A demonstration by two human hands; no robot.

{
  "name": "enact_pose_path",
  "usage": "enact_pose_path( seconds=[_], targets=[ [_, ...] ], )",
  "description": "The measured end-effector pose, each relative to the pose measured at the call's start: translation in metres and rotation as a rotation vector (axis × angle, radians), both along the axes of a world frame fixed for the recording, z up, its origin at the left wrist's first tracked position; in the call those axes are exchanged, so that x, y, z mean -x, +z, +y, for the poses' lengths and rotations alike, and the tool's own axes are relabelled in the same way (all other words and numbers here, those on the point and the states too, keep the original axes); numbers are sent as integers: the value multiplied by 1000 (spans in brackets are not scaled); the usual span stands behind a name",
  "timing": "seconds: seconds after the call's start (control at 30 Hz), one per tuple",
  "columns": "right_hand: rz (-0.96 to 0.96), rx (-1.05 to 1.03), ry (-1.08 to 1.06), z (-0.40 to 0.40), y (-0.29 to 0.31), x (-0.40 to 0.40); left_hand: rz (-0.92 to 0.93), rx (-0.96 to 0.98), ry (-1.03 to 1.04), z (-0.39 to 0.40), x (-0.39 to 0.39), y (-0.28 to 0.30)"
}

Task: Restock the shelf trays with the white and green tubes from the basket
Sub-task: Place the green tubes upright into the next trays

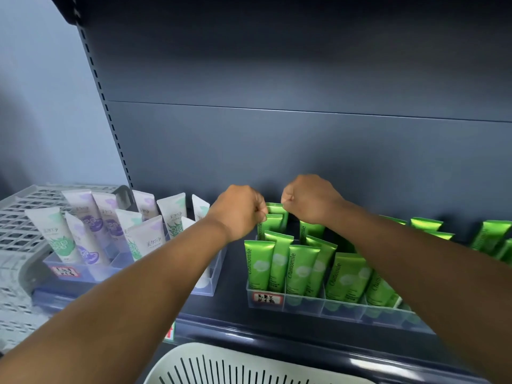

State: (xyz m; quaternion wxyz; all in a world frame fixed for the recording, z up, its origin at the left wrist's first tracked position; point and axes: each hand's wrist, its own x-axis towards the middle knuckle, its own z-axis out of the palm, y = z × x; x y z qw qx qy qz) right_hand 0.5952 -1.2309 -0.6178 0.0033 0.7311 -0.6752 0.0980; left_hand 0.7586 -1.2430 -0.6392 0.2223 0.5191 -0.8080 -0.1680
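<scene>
White slotted basket [249, 367] sits nearest. Beyond, on the shelf [235, 300], clear trays hold green tubes [299, 270] labelled "Chamomile" and white tubes [83, 231]. Left hand [238, 210] and right hand [307, 199] fingers pinch rear green tubes.

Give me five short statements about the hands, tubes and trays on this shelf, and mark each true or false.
1. Both hands are at the back row of the green tubes. True.
2. The left hand holds a white tube. False: its fingers pinch the top of a green tube.
3. The white tubes stand in the tray left of the green tray. True.
4. The right hand lies flat and open on the shelf. False: its fingers are curled at a green tube's top edge.
5. The green tubes lie flat. False: they stand upright, crimped ends up.
</scene>
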Motion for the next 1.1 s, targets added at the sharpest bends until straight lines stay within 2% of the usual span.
enact_pose_path(
  seconds=[0.23, 0.53, 0.87, 1.1],
  targets=[
    [-42, 16, 10, 1, -2, -3, -32, 15, -58, 0, 6, 2],
    [-56, -6, 13, 4, 0, -5, -6, -5, -31, 2, 5, 2],
    [45, 31, 37, 19, 11, -5, 37, 6, -1, 11, -2, 5],
    [-59, 43, 33, 41, 21, -2, 57, 54, 9, 33, -20, 10]
  ],
)
